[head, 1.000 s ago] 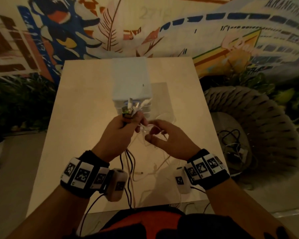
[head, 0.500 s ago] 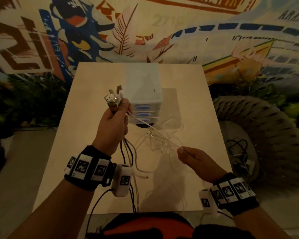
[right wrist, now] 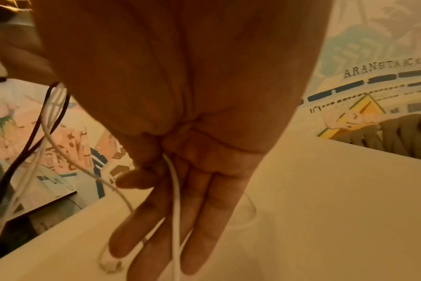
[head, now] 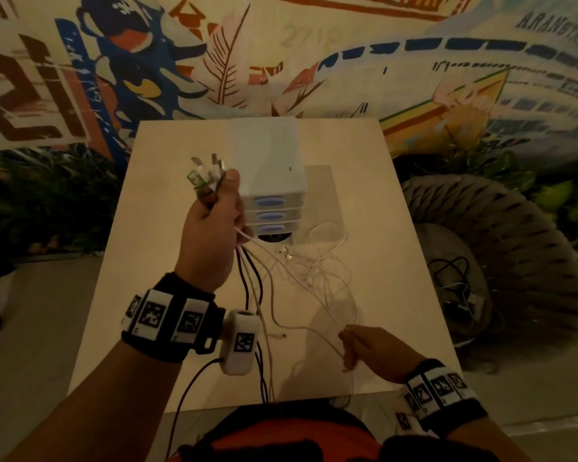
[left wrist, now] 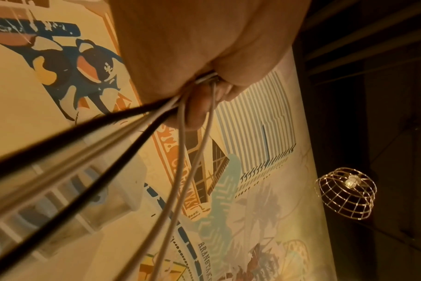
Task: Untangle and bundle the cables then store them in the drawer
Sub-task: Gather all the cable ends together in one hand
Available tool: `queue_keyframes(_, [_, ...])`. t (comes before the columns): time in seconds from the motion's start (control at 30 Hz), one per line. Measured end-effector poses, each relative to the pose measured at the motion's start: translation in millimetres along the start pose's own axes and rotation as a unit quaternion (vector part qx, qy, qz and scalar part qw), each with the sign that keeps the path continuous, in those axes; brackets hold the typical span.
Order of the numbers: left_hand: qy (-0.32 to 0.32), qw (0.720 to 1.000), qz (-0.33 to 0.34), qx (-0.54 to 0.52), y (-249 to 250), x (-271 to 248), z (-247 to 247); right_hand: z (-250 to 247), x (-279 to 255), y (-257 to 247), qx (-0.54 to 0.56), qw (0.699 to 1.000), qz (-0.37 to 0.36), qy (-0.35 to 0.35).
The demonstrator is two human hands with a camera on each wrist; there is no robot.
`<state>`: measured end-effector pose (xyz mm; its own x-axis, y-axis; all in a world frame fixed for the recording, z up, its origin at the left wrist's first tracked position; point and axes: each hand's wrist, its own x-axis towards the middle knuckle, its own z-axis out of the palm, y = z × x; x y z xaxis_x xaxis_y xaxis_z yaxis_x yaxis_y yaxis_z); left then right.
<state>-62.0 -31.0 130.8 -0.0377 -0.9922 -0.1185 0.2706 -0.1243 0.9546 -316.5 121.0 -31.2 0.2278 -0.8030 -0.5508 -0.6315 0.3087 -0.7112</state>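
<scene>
pale surface (head: 187,295), mural behind: we find left hand (head: 211,235) fisted round limp cables (head: 251,281) (plug ends best hold); right hand (head: 367,348) pinches a slippery white cable (head: 317,298).

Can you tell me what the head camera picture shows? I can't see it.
A left hand holds up a bunch of cable plugs while the right hand pulls one white cable out over a table, near a small drawer unit.

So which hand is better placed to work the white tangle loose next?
Probably the right hand. It already holds one white cable running back toward the tangle on the table. The left hand is raised, its grip full with the plug ends.
</scene>
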Motion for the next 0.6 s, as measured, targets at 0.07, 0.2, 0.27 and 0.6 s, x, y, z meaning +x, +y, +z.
queue_keyframes(0.07, [0.005, 1.0, 0.0, -0.012, 1.2, -1.0, -7.3, 2.6, -6.6, 12.3, 0.019, 1.0, 0.024, 0.008])
queue_keyframes(0.2, [-0.046, 0.998, -0.034, -0.032, 4.1, -7.9, -18.4, 11.6, -22.4, 31.1, -0.031, 0.997, 0.074, -0.001])
queue_keyframes(0.27, [-0.088, 0.994, -0.057, -0.013, 5.0, -14.0, -19.7, 18.2, -27.3, 31.8, -0.075, 0.993, 0.086, -0.011])
queue_keyframes(0.6, [-0.193, 0.978, -0.062, 0.039, -1.0, -35.6, -17.3, 14.6, -35.4, -6.5, -0.277, 0.941, 0.165, -0.107])
